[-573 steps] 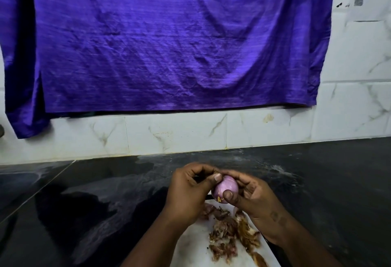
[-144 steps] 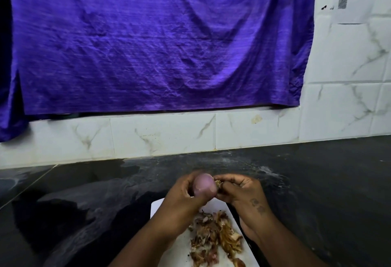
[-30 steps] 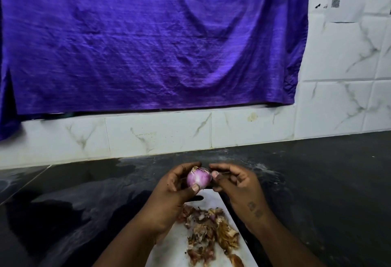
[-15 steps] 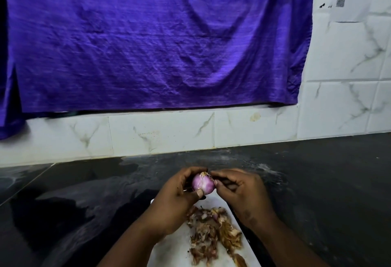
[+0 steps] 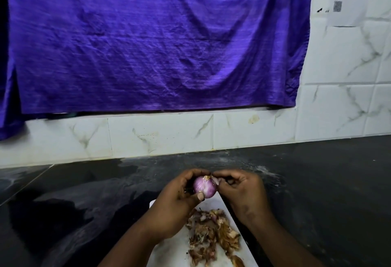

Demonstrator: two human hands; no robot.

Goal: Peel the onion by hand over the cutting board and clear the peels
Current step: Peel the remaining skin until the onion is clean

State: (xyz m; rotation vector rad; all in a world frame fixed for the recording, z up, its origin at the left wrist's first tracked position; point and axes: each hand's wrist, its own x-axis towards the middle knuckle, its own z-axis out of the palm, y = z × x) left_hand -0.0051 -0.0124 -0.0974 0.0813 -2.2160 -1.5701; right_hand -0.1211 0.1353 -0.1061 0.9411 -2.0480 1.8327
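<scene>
Onion (image 5: 204,189) nearly bare: left hand (image 5: 177,207) grips it, right hand (image 5: 241,190) pinches a last scrap; peels (image 5: 213,237) uncleared on board (image 5: 169,254).

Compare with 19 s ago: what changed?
The onion was turned, papery tip now up. The right hand let go of its front and now pinches a skin flap beside the tip. The left hand still holds it, thumb low on the front. Peels remain piled on the cutting board.
</scene>
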